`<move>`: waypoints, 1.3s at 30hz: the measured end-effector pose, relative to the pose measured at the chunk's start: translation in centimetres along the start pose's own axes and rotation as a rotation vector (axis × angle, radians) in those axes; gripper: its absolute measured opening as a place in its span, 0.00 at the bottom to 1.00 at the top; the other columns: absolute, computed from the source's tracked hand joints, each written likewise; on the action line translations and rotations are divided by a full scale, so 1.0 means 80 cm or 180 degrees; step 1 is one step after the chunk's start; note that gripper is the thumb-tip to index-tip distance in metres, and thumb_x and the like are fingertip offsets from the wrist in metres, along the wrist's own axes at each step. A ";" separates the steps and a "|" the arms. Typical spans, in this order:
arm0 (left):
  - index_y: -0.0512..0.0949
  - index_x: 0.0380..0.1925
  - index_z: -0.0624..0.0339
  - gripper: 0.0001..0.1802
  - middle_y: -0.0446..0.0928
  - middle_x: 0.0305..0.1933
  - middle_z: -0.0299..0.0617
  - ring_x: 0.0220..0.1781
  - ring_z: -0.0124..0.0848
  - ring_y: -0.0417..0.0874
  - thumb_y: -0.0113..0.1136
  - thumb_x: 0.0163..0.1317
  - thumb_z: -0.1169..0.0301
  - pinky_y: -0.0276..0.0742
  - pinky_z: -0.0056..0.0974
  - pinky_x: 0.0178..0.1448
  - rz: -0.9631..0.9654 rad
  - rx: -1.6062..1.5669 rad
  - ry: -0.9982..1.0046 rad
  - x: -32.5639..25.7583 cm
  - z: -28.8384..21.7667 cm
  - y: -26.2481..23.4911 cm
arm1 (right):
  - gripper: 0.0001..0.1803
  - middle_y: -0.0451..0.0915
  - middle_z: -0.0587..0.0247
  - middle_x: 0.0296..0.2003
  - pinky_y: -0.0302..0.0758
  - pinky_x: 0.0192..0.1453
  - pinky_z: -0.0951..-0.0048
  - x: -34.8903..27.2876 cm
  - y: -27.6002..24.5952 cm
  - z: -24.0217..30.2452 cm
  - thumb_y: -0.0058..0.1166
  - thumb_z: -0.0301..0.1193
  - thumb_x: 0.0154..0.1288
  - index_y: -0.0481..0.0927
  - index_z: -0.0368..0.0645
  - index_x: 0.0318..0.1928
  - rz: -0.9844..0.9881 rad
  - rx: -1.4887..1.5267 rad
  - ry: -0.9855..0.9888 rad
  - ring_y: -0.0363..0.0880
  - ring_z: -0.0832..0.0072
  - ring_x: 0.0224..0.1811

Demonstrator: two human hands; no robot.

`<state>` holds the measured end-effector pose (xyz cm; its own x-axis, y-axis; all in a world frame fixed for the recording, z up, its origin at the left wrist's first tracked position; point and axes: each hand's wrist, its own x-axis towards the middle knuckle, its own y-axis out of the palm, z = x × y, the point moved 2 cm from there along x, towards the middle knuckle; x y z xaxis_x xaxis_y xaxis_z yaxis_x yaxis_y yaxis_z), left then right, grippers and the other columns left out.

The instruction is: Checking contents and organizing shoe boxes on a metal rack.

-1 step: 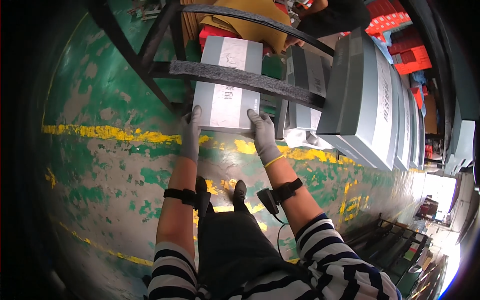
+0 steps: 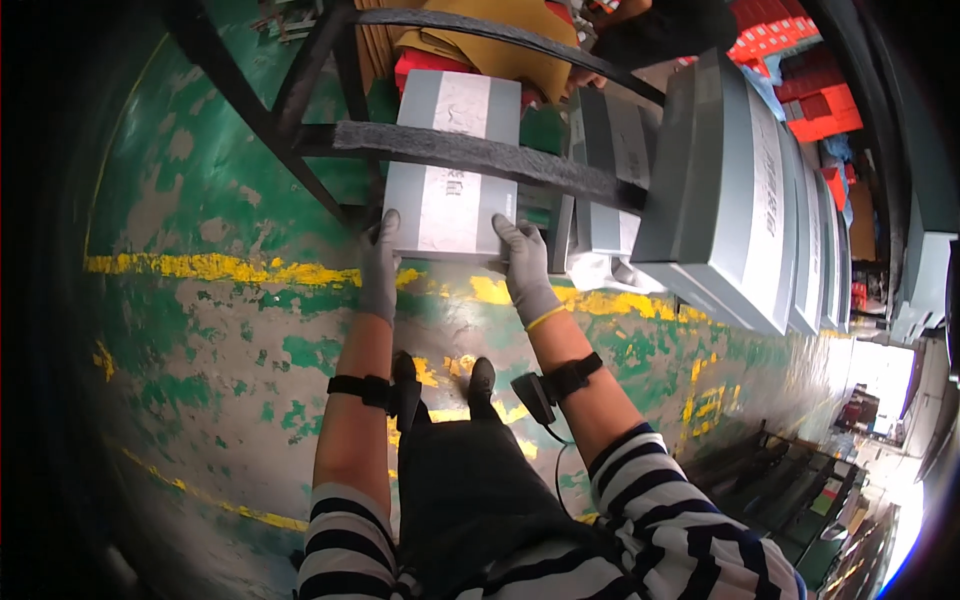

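Note:
A flat grey box point(image 2: 450, 190) with a white label lies under the black crossbar point(image 2: 480, 155) of a metal frame. Both my hands wear grey gloves and grip the box's near edge. My left hand point(image 2: 380, 262) holds its left corner and my right hand point(image 2: 522, 265) holds its right corner. A black strap sits on each forearm, and the right one carries a small black device point(image 2: 535, 395). My feet stand just below the box.
More grey boxes point(image 2: 730, 190) are stacked on the right, with another one point(image 2: 610, 170) beside the held box. Red crates point(image 2: 800, 70) stand behind them. Another person point(image 2: 660, 25) is at the top. A worn yellow line point(image 2: 200, 267) crosses the green floor.

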<state>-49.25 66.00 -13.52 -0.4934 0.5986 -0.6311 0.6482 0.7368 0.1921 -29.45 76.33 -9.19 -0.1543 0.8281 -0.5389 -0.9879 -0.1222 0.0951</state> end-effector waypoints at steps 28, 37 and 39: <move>0.62 0.72 0.59 0.40 0.63 0.73 0.52 0.74 0.48 0.63 0.54 0.67 0.47 0.57 0.53 0.76 -0.0973 0.3094 0.2195 0.029 -0.083 -0.032 | 0.58 0.61 0.40 0.67 0.64 0.74 0.61 -0.053 0.066 -0.017 0.70 0.60 0.51 0.62 0.31 0.69 -0.1100 -0.0044 -0.0133 0.63 0.49 0.71; 0.60 0.73 0.57 0.38 0.57 0.77 0.56 0.79 0.54 0.53 0.40 0.72 0.43 0.39 0.59 0.80 0.1014 0.5663 0.2716 -0.013 -0.090 0.195 | 0.62 0.51 0.35 0.75 0.51 0.80 0.59 -0.039 0.055 -0.064 0.69 0.59 0.53 0.51 0.32 0.75 -0.1715 0.0369 -0.0667 0.47 0.47 0.79; 0.60 0.73 0.57 0.39 0.58 0.76 0.55 0.80 0.52 0.51 0.37 0.73 0.40 0.36 0.59 0.80 0.0971 0.5706 0.2391 -0.004 -0.094 0.191 | 0.60 0.52 0.35 0.74 0.51 0.80 0.57 -0.045 0.065 -0.069 0.67 0.58 0.55 0.53 0.33 0.75 -0.1328 -0.0036 -0.0875 0.48 0.48 0.79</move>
<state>-43.55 79.39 -4.74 -0.0625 0.9675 -0.2451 0.2482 -0.2228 -0.9427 -34.08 69.71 -11.35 0.2616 0.9211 -0.2884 -0.9651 0.2455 -0.0913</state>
